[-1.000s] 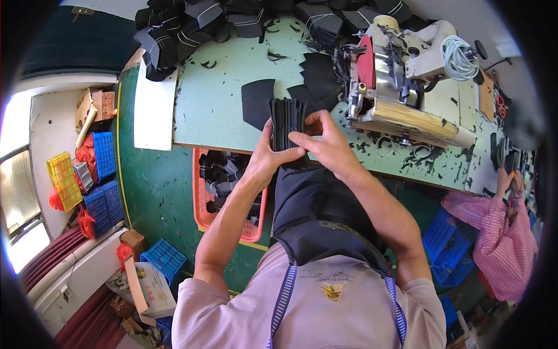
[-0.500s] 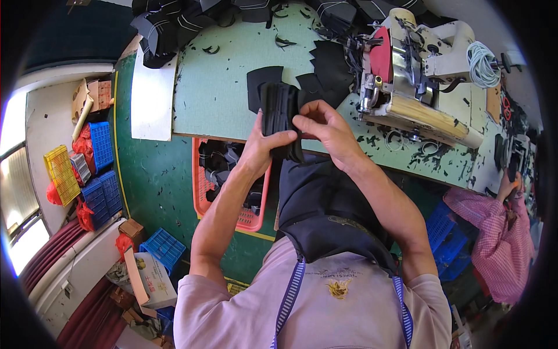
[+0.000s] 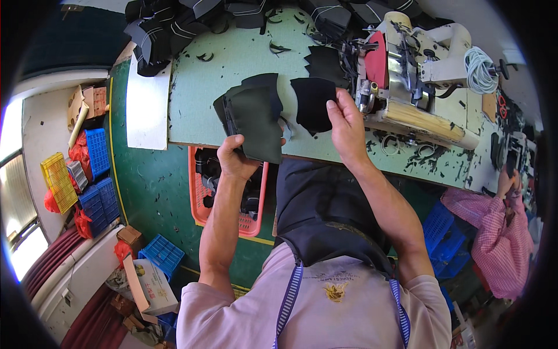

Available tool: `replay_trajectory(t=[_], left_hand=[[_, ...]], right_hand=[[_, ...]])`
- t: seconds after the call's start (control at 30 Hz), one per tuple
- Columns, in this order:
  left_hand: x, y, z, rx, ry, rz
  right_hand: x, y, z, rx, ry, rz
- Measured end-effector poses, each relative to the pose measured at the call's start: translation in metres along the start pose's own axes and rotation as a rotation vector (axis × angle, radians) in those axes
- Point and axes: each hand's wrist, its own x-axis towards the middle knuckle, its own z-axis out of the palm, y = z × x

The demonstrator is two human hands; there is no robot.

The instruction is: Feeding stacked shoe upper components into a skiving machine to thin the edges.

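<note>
A stack of dark cut pieces [image 3: 256, 122] is gripped in my left hand [image 3: 237, 157], its thumb on the near face and a broad dark green-grey side showing. My right hand [image 3: 349, 128] pinches one black cut piece [image 3: 314, 104] by its right edge, apart from the stack and over the table. Behind the stack another dark piece [image 3: 268, 81] shows in part; whether it lies on the table I cannot tell. More black pieces with a jagged edge [image 3: 326, 65] lie farther back, beside the machine.
A machine [image 3: 407, 87] with a pale wooden bar stands at the right of the pale green table [image 3: 232, 52]. Bundled dark pieces [image 3: 203, 9] line the far edge. Below the table is a pink basket [image 3: 250, 227] of dark pieces. At far right works a person in pink checks [image 3: 500, 244].
My hands have moved apart. The left has lowered and turned the stack so its broad side shows; the right has moved right with a single black piece.
</note>
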Motion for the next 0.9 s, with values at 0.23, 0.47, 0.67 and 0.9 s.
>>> replay_trajectory(t=[0.23,0.47,0.67,0.9], left_hand=[[0.005,-0.003,0.000,-0.095,-0.086,-0.062],[0.011,-0.007,-0.015,-0.043,-0.079,-0.119],[0.007,-0.011,-0.025,-0.003,0.083,0.031],[-0.007,0.010,-0.029,0.183,0.212,0.281]], right_hand=[[0.012,-0.004,-0.003,-0.046,0.073,0.004],[0.002,-0.002,0.023,-0.229,-0.126,0.070],[-0.017,0.002,0.068,-0.347,-0.107,-0.029],[0.019,0.019,0.083,-0.490,0.091,-0.163]])
